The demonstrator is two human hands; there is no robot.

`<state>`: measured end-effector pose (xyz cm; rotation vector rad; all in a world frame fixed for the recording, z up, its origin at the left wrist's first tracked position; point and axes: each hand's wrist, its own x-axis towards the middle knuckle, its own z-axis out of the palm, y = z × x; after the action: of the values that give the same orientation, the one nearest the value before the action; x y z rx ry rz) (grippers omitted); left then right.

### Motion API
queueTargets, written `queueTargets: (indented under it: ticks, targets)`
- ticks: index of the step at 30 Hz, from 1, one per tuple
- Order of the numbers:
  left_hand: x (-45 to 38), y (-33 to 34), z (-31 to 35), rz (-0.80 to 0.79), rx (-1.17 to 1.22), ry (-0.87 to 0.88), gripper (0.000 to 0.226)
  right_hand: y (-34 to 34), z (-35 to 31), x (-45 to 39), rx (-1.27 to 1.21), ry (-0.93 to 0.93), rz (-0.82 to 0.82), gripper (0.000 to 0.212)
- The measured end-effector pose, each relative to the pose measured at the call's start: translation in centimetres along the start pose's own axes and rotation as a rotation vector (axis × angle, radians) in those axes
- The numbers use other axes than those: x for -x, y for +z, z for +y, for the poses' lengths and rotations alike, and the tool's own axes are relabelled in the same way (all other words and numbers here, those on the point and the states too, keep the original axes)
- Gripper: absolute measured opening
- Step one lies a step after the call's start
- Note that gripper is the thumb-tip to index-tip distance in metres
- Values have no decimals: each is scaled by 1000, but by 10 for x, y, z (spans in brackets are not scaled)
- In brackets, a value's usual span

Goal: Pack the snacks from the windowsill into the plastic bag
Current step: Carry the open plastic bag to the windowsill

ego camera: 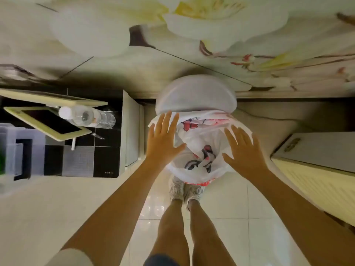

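The white plastic bag carries red and black print you cannot read. Your left hand and right hand rest flat on it, fingers straight and spread, gripping nothing.

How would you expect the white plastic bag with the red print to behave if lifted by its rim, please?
The thin white plastic bag with red print is crumpled, so probably floppy and light. Both hands lie open at its rim, so the mouth may collapse if unsupported.

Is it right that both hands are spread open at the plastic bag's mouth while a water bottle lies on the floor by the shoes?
Not quite. In the head view the water bottle lies on the black counter to the left, not by the shoes. The left hand and right hand are indeed spread at the plastic bag.
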<state>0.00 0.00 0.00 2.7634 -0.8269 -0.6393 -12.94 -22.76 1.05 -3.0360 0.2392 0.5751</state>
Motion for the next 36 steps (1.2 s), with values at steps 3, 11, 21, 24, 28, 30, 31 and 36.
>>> queueTargets:
  ticks: [3, 11, 21, 24, 28, 30, 31, 36]
  targets:
    - [-18, 38, -13, -58, -35, -116, 93, 40, 11, -18, 52, 10, -85, 90]
    - [-37, 87, -37, -41, -59, -263, 92, 102, 32, -31, 168, 139, -171, 89]
    - [-36, 92, -53, 23, 35, -478, 77, 100, 52, -41, 22, 380, -212, 90]
    - [-33, 88, -51, 87, 156, -485, 54, 96, 44, -42, -99, 405, -160, 80]
    - [-25, 79, -42, 109, 115, -420, 46, 89, 37, -36, -127, 355, -144, 71]
    - [-19, 72, -34, 121, 150, -390, 43, 86, 37, -33, -158, 337, -111, 65]
    - [-16, 68, -29, 134, 173, -372, 41, 84, 36, -32, -187, 326, -77, 61]
    - [4, 48, -8, 208, 192, -193, 33, 63, 33, -19, -314, 260, 65, 41]
